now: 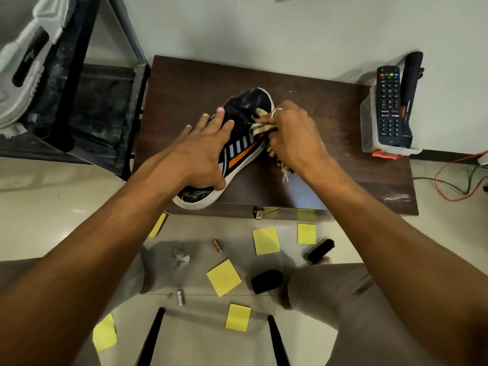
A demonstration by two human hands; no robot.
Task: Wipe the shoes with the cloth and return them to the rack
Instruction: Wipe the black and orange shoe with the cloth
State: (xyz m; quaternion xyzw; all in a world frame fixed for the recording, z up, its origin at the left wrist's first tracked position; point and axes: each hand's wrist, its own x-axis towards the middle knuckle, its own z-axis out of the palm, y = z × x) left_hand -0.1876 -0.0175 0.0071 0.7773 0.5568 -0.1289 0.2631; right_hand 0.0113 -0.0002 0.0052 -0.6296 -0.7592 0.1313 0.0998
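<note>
A black sneaker (pixel 245 107) with an orange stripe and white sole lies on the dark wooden table (pixel 330 175), toe pointing away. My left hand (pixel 203 151) presses on its left side and heel, fingers spread over the laces. My right hand (pixel 293 136) is closed on a striped beige cloth (pixel 260 128), pressed against the shoe's right side; the cloth's fringe hangs below my wrist. A dark shoe rack (pixel 87 107) stands to the left, with a white shoe sole (pixel 23 75) leaning on it.
A clear box (pixel 368 133) at the table's right edge holds a remote control (pixel 388 104). On the floor below lie several yellow sticky notes (pixel 224 277), a shoe brush (pixel 320 250), a black sponge (pixel 266 281), a battery (pixel 217 245) and crumpled paper (pixel 181 258). Cables (pixel 449 178) run at right.
</note>
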